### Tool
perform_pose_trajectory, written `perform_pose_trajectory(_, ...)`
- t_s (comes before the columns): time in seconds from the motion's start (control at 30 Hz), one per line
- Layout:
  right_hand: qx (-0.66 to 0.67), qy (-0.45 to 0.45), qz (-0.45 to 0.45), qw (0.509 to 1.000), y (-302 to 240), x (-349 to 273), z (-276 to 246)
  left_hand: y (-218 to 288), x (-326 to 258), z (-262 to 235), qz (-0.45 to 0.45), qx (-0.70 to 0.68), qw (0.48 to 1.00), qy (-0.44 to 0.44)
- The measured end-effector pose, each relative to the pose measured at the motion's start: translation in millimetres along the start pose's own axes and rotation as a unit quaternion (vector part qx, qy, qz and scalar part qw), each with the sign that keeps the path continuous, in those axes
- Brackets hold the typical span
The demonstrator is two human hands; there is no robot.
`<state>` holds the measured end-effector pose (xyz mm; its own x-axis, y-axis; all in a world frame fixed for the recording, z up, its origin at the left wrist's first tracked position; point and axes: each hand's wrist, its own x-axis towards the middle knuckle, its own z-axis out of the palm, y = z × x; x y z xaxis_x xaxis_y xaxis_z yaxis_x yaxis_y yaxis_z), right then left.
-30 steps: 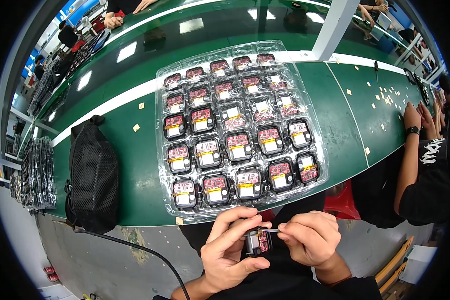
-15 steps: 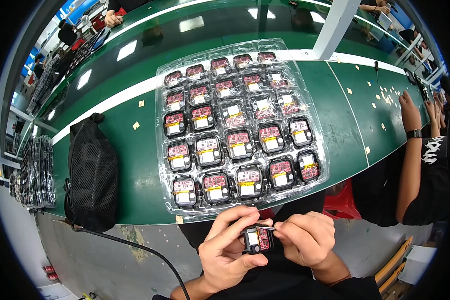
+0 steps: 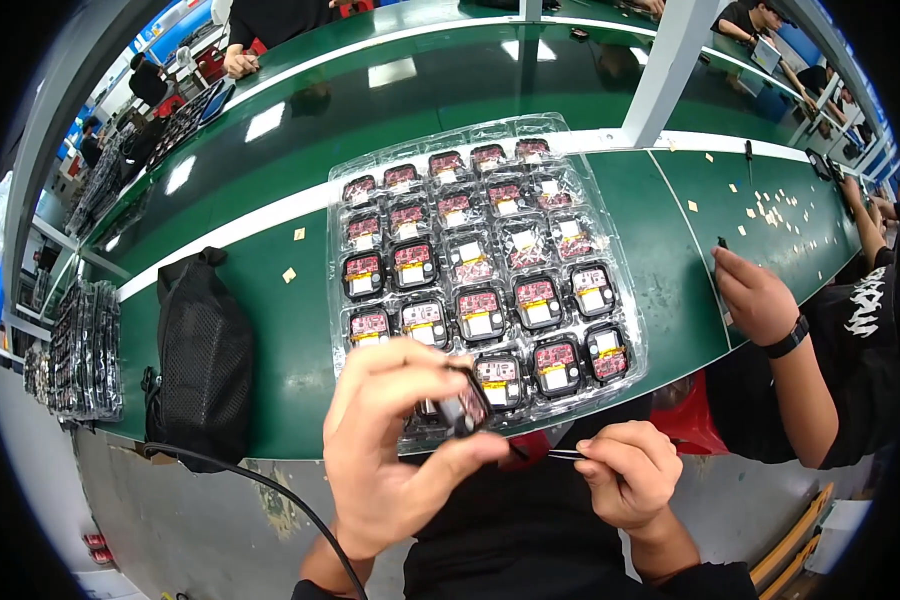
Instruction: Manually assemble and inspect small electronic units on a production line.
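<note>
My left hand is closed on a small black device case with a circuit board inside, held up tilted over the near edge of the tray. The case is blurred by motion. My right hand pinches thin silver tweezers, whose tips point left, apart from the case. Beyond my hands lies a clear plastic tray with rows of similar black cases, each with a red board and a white block, many with yellow tape. My left hand hides part of the tray's nearest row.
A black mesh bag with a black cable lies left on the green table. Stacked trays stand farther left. At right, a co-worker's hand reaches over the table near scattered pale bits. A grey post rises behind.
My left hand has lifted the case up and left toward the tray, tilting it. The tweezers have come away from the case. The co-worker's hand has moved nearer.
</note>
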<state>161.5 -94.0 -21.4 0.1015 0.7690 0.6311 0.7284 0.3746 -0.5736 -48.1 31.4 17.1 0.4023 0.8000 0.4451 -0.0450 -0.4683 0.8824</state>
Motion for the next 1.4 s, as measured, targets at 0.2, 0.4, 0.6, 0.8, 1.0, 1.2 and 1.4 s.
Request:
perform_pose_trajectory(0.2, -0.001, 0.018, 0.016, 1.000, 0.5, -8.5, -2.3, -14.8, 84.6, 4.5, 0.019, 0.296, 0.953, -0.054)
perform_pose_trajectory(0.4, -0.005, 0.016, 0.032, 0.999, 4.5, -18.7, -5.6, -28.8, 107.1, 13.5, 0.040, 0.401, 0.911, -0.086)
perform_pose_trajectory(0.6, -0.004, 0.021, 0.060, 0.998, 8.4, -25.2, -6.6, -34.0, 107.9, 19.6, 0.039, 0.420, 0.901, -0.098)
perform_pose_trajectory(0.8, -0.010, 0.025, 0.078, 0.997, 14.8, -26.5, -9.0, -27.1, 96.4, 15.8, 0.046, 0.444, 0.876, -0.184)
perform_pose_trajectory(1.0, -0.096, 0.126, 0.066, 0.985, 32.0, -11.5, -23.9, -30.2, 83.9, 7.9, 0.070, 0.466, 0.850, -0.234)
perform_pose_trajectory(1.2, -0.204, 0.121, 0.229, 0.944, 80.6, 42.0, -33.9, -26.4, 73.0, 2.1, 0.042, 0.493, 0.838, -0.230)
perform_pose_trajectory(1.4, -0.375, 0.064, 0.322, 0.867, 116.3, 58.3, -43.2, 1.7, 56.4, 21.2, 0.184, 0.456, 0.855, -0.162)
